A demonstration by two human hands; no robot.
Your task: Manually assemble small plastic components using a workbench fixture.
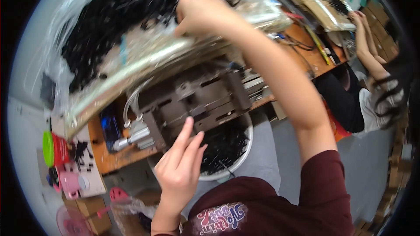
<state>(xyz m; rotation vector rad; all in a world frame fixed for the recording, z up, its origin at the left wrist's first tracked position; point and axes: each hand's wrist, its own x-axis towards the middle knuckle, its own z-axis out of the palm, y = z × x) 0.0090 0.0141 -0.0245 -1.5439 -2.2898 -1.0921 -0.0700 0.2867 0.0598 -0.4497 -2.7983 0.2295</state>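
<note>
My right hand (203,14) reaches over the near rim of a large plastic-lined bin (151,59) heaped with small black strip-like pieces (109,30). Its fingers are curled at the edge of the heap; whatever they hold is hidden and blurred. My left hand (179,166) is open, with fingers stretched towards the near side of a dark brown metal fixture (175,102). The index fingertip is close to a small dark block (200,112) on that fixture, and I cannot tell if it touches. Nothing shows in the left hand.
Below the fixture stands a round white tub (245,153) of black pieces. A phone-like device (109,126) lies on the wooden bench (111,161) at left, near red and green containers (54,148). At right, another person's hands (358,17) work by a second bin (306,0).
</note>
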